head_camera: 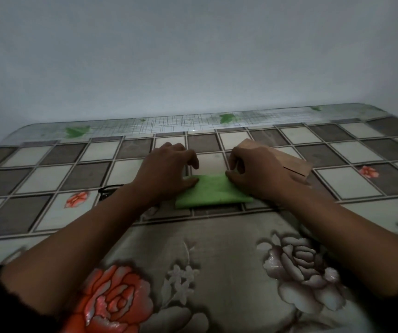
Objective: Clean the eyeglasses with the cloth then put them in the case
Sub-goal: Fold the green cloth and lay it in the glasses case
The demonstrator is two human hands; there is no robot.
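Two hands, left hand and right hand, pinch green cloth; case (half-hidden) behind.

Single head-worn wide-angle view, looking forward and down across the glossy floral-and-check patterned tabletop toward a plain pale wall; forearms enter close below. Dim light possibly masks detail.

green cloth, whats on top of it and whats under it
Both hands rest on the green cloth: left hand on its left end, right hand pinching its far right corner. Under it only the patterned tablecloth shows; anything beneath the cloth is hidden.
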